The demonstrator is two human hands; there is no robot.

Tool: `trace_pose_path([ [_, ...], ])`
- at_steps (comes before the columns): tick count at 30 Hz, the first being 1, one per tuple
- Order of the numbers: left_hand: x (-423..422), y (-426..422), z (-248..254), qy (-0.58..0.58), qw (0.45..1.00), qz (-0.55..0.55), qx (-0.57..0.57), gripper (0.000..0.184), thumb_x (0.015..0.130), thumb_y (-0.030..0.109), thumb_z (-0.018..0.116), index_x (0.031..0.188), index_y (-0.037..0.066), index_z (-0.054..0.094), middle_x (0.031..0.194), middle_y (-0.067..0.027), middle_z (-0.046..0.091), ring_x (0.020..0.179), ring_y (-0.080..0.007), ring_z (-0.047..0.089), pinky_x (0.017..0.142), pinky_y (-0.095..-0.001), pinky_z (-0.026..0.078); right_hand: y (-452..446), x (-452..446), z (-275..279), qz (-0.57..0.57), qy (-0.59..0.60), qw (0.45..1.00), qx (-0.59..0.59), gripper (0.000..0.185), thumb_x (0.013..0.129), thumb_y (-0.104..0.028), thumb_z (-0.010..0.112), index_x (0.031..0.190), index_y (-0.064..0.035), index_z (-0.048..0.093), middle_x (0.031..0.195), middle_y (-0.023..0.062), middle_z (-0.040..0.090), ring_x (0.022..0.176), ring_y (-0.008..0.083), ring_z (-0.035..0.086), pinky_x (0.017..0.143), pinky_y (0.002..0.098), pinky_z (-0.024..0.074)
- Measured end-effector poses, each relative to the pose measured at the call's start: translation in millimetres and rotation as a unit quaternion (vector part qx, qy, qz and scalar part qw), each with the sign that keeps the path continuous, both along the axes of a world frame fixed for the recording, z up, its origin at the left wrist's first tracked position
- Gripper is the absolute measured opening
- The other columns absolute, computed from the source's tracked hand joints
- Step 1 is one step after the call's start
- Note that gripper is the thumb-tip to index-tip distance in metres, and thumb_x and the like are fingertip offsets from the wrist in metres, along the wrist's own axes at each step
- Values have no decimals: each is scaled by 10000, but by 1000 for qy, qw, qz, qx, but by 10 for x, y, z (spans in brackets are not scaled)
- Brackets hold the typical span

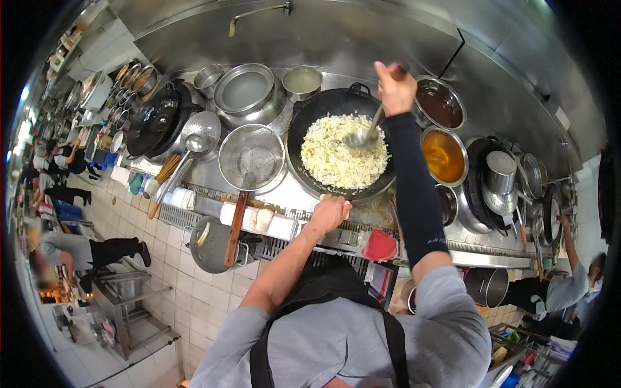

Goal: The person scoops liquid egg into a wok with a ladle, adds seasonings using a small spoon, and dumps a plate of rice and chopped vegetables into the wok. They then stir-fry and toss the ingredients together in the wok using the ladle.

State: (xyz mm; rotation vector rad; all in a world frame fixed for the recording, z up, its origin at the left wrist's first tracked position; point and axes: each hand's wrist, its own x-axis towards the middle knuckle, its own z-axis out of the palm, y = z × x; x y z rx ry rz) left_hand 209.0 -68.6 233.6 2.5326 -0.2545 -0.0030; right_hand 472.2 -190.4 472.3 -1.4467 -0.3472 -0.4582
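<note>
Metal ladle (362, 138) sits in closed right hand (396, 90); curled left hand (330, 212) grips wok (333, 103).

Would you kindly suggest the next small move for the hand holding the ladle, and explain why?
I would probably sweep the ladle leftward through the rice: the right hand grips its handle, its scoop end is right of the rice's middle, and the left hand is at the near rim of the wok.
</note>
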Motion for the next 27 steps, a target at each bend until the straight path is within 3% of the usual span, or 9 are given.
trace_pose_path([
  [4,-12,-7,-52,-13,1000,-6,-6,321,1030,335,630,921,38,683,947,-208,724,970,-433,640,925,-499,507,37,-178,-475,183,55,981,-29,368,953,-194,782,676,-90,563,591,-4,589,499,82,527,476,290,397],
  [6,-81,-23,5,1,1000,17,-8,323,1028,336,632,919,35,680,950,-211,723,969,-436,641,921,-502,510,-2,-43,-133,145,117,981,-48,337,935,-221,815,711,-86,602,589,-15,563,522,87,529,501,283,401],
  [9,0,-14,18,1,1000,16,-7,331,1027,339,629,923,29,677,953,-215,723,974,-439,642,913,-508,516,-184,133,-86,-39,-8,999,23,392,962,-209,800,662,-98,573,602,-48,554,513,56,512,478,278,388],
  [10,-17,-3,-14,4,1000,13,-7,334,1028,341,627,925,27,676,954,-215,723,978,-439,642,909,-511,518,-296,64,-192,-9,9,995,104,392,977,-161,779,651,-115,566,607,-58,549,513,44,502,472,268,371],
  [14,-2,-8,36,-13,1000,19,-21,337,1033,341,611,938,24,676,960,-219,724,988,-433,643,907,-513,521,16,-28,-339,141,84,986,30,337,943,-174,804,714,-96,569,591,-24,550,479,67,490,457,267,380],
  [18,-10,-6,-65,-19,999,26,-20,340,1033,340,609,937,21,678,969,-206,729,1005,-425,643,930,-504,526,284,-301,-194,64,31,991,114,334,953,-180,786,721,-75,570,603,-11,571,491,68,501,467,265,378],
  [22,6,-34,11,-16,999,38,-17,345,1026,343,619,929,17,675,966,-209,729,1007,-422,644,937,-502,525,451,-163,-366,77,16,997,-22,337,955,-174,782,706,-41,598,603,-28,563,543,64,508,516,293,393],
  [26,-32,8,88,58,998,17,3,365,1048,361,571,1034,14,683,1082,-207,728,1104,-414,627,997,-506,515,550,-540,-286,35,-39,996,75,363,959,-106,768,703,-95,511,573,-33,510,471,78,472,463,267,368],
  [27,-33,8,63,53,998,18,-4,369,1042,367,578,1029,14,684,1065,-204,729,1104,-417,625,1003,-504,509,555,-607,-487,107,7,987,121,387,963,-158,780,680,-99,524,598,-26,565,512,56,502,494,275,384],
])
